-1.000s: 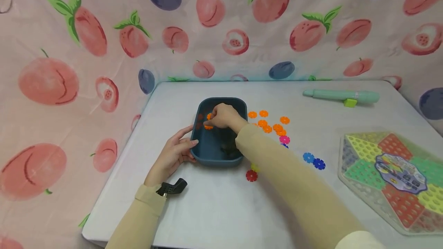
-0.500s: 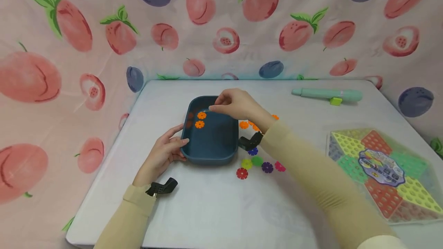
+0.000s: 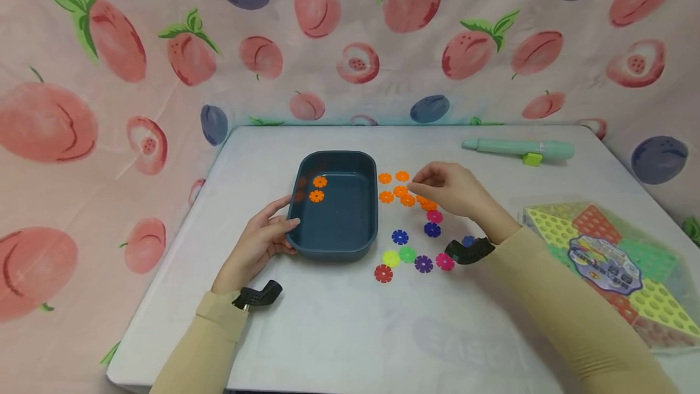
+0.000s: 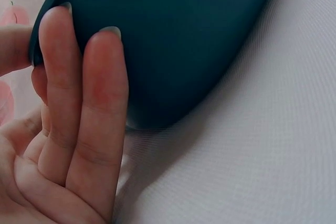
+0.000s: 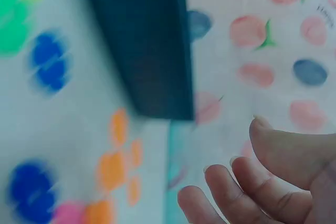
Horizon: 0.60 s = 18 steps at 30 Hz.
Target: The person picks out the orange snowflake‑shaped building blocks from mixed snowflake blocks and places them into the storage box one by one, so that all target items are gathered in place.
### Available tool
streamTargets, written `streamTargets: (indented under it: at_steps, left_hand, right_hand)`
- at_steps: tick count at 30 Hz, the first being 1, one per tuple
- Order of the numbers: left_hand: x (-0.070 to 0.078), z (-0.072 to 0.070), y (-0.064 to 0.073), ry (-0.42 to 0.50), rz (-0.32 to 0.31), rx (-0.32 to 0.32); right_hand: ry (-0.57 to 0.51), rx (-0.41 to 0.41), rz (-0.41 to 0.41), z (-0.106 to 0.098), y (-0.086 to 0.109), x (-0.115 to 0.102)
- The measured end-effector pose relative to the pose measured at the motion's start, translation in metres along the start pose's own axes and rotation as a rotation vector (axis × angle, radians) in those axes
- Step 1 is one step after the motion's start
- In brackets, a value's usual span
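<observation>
A dark blue rectangular plastic box (image 3: 336, 224) stands on the white table. My left hand (image 3: 257, 242) pinches its left rim, with the thumb over the edge and the fingers against the outer wall (image 4: 173, 35). Two orange slotted flower-shaped discs (image 3: 316, 196) lie inside at the left. To the right of the box, my right hand (image 3: 451, 190) hovers beside a cluster of orange discs (image 3: 407, 200). In the right wrist view its thumb and fingers (image 5: 226, 190) are spread apart, and nothing shows between them. The hand's sleeve and wrist camera partly hide a blue disc.
Loose discs in several colours lie in front of the orange ones, among them a red disc (image 3: 383, 273) and a purple disc (image 3: 423, 264). At right is a clear hexagonal case (image 3: 607, 260) with coloured panels. A mint-green wand-like object (image 3: 519, 148) lies at the back.
My right hand has come out of the box and moved right, over to the orange discs. Two orange discs are left showing inside. The left hand keeps its hold on the rim.
</observation>
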<state>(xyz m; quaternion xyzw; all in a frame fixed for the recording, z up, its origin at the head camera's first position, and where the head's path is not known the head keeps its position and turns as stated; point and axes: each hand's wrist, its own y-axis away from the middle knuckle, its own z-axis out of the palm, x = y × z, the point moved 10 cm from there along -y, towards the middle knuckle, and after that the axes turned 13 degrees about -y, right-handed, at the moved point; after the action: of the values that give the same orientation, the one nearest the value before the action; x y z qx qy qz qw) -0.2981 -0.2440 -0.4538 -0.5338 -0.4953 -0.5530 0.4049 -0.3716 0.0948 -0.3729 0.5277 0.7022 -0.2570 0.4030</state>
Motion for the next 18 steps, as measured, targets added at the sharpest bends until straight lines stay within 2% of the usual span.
streamTargets:
  at_steps: [5, 10, 13, 18]
  left_hand:
    - [-0.002, 0.001, -0.002, 0.003, 0.001, -0.001]
    - [-0.003, 0.002, -0.002, 0.001, 0.002, 0.001]
    - [-0.003, 0.002, -0.001, 0.009, 0.001, 0.0]
    - [0.0, 0.003, -0.001, 0.02, 0.014, -0.012]
  right_hand:
    - [0.024, 0.02, 0.087, -0.012, 0.01, 0.045]
    - [0.01, 0.039, 0.148, -0.012, 0.013, 0.081]
    - [0.014, 0.06, 0.155, -0.009, 0.012, 0.094]
    - [0.063, 0.098, 0.11, -0.005, 0.009, 0.096]
